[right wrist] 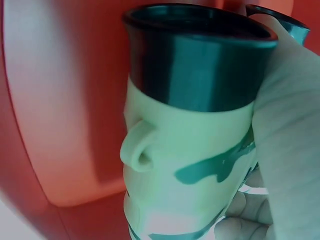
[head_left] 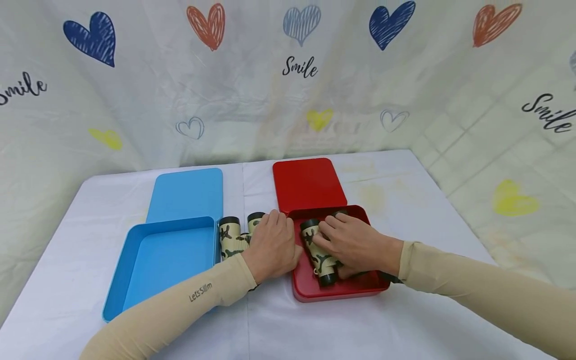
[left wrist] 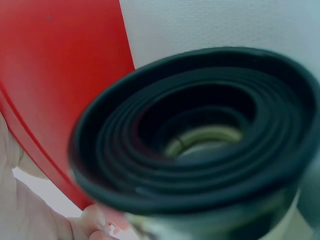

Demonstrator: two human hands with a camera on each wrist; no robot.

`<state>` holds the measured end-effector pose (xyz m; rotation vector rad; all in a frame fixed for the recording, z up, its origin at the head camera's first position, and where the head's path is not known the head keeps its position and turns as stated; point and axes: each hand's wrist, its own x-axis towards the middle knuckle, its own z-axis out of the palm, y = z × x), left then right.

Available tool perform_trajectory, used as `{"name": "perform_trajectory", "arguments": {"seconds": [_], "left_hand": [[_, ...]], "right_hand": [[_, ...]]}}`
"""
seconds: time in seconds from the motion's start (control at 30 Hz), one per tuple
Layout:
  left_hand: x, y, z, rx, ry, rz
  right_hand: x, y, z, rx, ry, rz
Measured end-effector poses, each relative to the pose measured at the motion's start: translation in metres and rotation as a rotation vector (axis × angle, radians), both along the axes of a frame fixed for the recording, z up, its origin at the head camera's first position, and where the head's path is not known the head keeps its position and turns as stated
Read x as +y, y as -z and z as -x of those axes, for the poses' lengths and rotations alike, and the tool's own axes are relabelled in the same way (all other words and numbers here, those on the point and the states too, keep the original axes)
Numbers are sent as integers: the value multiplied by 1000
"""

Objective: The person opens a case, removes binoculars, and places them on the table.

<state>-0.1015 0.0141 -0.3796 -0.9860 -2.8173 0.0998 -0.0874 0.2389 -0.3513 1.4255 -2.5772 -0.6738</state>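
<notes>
Camouflage binoculars (head_left: 318, 250) with black eyepieces lie in the red box (head_left: 310, 292). My right hand (head_left: 351, 245) grips them from above, covering their right barrel. In the right wrist view, a black-ended barrel (right wrist: 190, 150) with a small strap loop stands close beside that hand. My left hand (head_left: 275, 245) holds the left wall of the red box, its thumb near the rim. A second pair of camouflage binoculars (head_left: 229, 240) lies left of that hand, partly behind it. Its black eyepiece (left wrist: 200, 190) fills much of the left wrist view.
A blue box (head_left: 175, 260) with its blue lid (head_left: 186, 195) laid back stands on the left, with nothing seen inside. The red lid (head_left: 308, 185) lies behind the red box. White cloth covers the table (head_left: 405, 200), and a printed curtain (head_left: 252, 90) hangs behind.
</notes>
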Motion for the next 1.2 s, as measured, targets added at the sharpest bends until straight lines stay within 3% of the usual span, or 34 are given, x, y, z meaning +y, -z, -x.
{"name": "perform_trajectory", "arguments": {"seconds": [0.4,0.67,1.2], "left_hand": [[-3,-2,-1,-32,-5,32],[-3,-6,-3,-38,-7,31],[-5,-12,-5,-73,-24,67]], "right_hand": [[12,-15,1,34,4,87],[22,-29,-1,21,52,78],[46,-49,-2,76,82,137]]}}
